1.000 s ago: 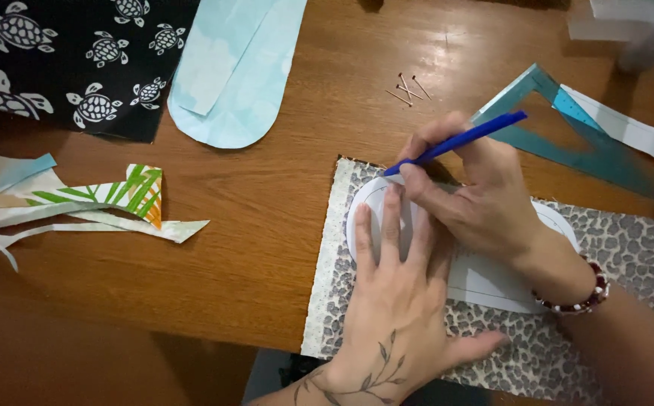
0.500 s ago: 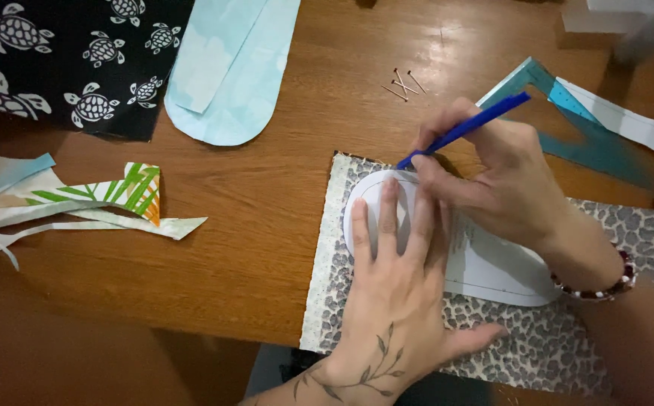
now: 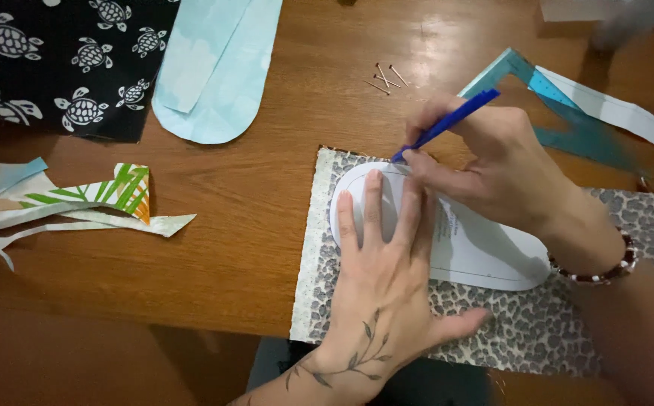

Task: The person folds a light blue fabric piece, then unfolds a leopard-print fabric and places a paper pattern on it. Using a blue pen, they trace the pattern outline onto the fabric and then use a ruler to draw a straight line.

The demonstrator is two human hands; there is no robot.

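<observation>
Wooden table (image 3: pixel 252 195) takes up most of the view, w/ everything spread on it. Top left: black fabric w/ white turtle print (image 3: pixel 56 60). Just beside it on the right, a pale blue fabric piece (image 3: pixel 218 68) cut w/ a rounded end, touching the black cloth's edge. Leopard-print fabric (image 3: pixel 567 331) lies flat in front of me, running from center to the right edge, its near edge over the table's rim. Left side: a pile of fabric scraps (image 3: pixel 64 207), pale strips plus one bit w/ green and orange leaf print, well apart from my work.

On the leopard fabric sits a white paper pattern (image 3: pixel 484 256), rounded at both ends, printed outline inside the edge. My left hand (image 3: pixel 383 278) lies flat on its left end, fingers spread & pressing down, thumb out to the right on the fabric; nothing gripped, just palm & fingers pinning paper. My right hand (image 3: pixel 492 169) comes in from the right, beaded bracelet (image 3: pixel 605 271) at the wrist, thumb & fingers pinched tight on a blue pen (image 3: pixel 451 120). Pen tip touches the pattern's upper edge near its left end, just past my left fingertips.

Behind my right hand: a teal set square (image 3: pixel 575 128), partly hidden, w/ a white paper strip (image 3: pixel 612 109) across it. Three or four pins (image 3: pixel 385 77) lie loose on bare wood near the top.
</observation>
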